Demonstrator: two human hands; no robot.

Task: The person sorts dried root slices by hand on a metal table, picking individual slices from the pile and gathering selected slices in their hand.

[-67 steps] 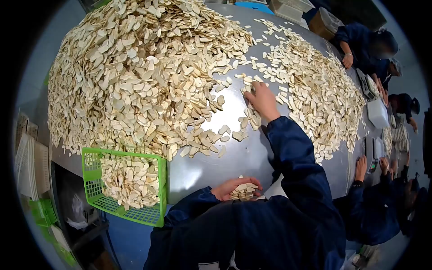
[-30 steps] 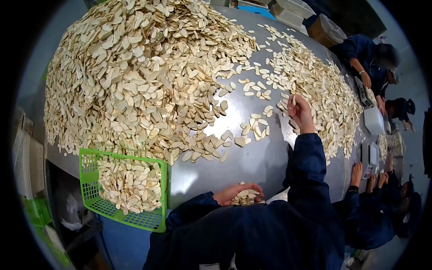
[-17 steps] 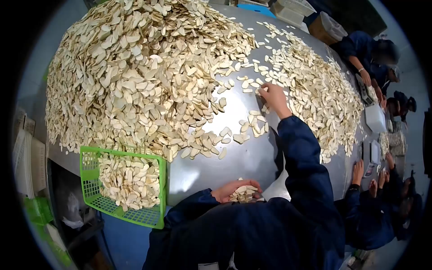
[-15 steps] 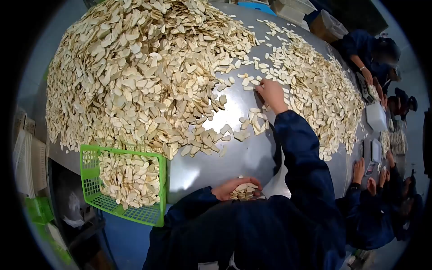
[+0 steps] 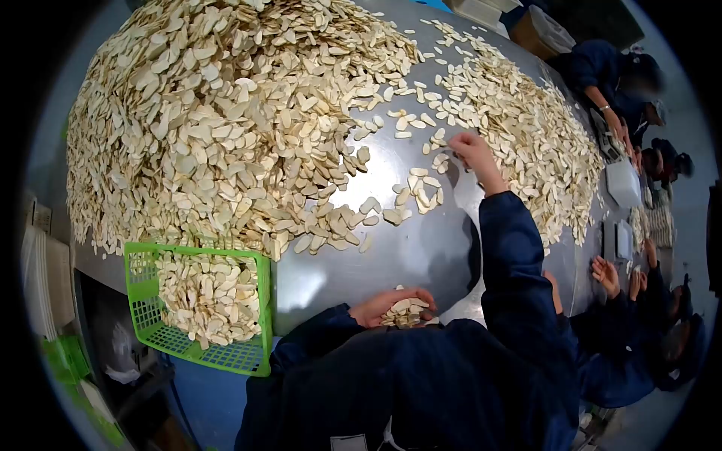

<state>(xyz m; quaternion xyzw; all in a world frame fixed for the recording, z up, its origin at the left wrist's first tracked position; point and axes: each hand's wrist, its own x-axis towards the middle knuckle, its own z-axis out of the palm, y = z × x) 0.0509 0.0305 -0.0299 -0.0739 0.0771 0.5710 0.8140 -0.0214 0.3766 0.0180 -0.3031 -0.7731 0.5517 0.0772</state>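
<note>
My left hand (image 5: 368,307) is cupped low in front of my body, its fingers curled around a stack of pale, flat, oblong dried slices (image 5: 406,313). My right hand (image 5: 477,159) reaches over the metal table, thumb and fingers pinched together at the edge of the right-hand spread of slices (image 5: 538,150). Whatever the pinch may contain is too small to make out. A few loose slices (image 5: 439,161) lie just left of these fingertips. Another small cluster (image 5: 421,189) rests nearer to me on the bare metal.
A large heap of slices (image 5: 218,135) covers the left of the metal table (image 5: 316,289). At its near edge, a green basket (image 5: 265,316) holds more slices. Co-workers' hands (image 5: 605,275) and white containers (image 5: 624,183) are along the right. A cardboard box (image 5: 535,34) stands at the back.
My right hand has moved right and slightly toward me, away from the loose slices it was touching. My left hand still cups its stack. The view has shifted slightly.
</note>
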